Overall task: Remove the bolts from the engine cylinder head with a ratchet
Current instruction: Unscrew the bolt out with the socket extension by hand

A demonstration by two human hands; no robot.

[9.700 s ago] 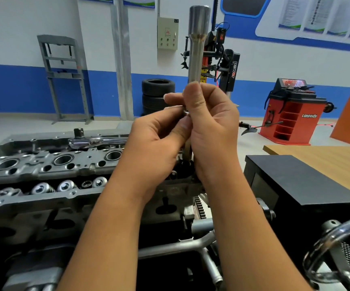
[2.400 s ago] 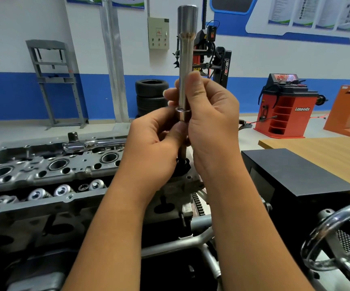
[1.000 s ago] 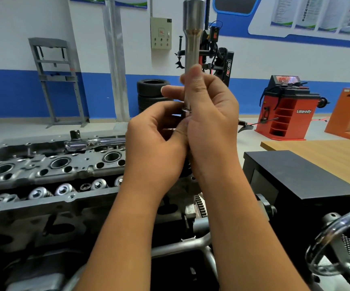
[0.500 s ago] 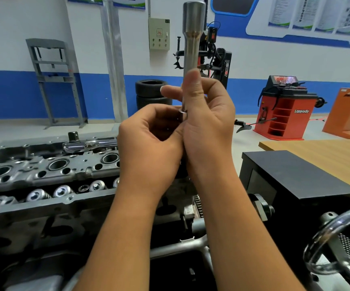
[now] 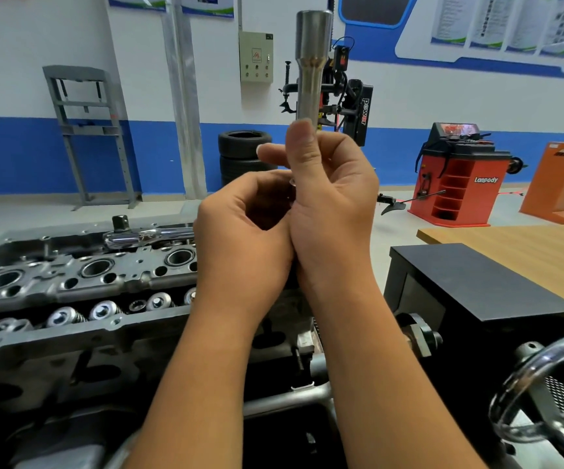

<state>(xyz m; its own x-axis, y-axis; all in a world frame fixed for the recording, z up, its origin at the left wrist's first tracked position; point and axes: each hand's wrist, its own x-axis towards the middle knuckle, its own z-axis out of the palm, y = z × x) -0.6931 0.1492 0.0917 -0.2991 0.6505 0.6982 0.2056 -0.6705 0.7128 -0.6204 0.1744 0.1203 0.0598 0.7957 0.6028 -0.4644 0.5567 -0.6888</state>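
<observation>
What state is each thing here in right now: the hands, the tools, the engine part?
Long socket: upright, lifted above the engine.
Right hand: grips the socket's lower shaft.
Left hand: fingers curled at the socket's lower end; what they pinch is hidden.
Ratchet: lying untouched on the cylinder head.
Cylinder head: uncovered, valve springs exposed.

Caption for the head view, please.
Both hands, left hand and right hand, grip an upright long socket; ratchet rests on cylinder head.

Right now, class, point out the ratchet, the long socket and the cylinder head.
ratchet [image 5: 145,234]: head view, chrome handle.
long socket [image 5: 309,82]: head view, narrow shaft above the thumb.
cylinder head [image 5: 70,282]: head view, top face.
</observation>
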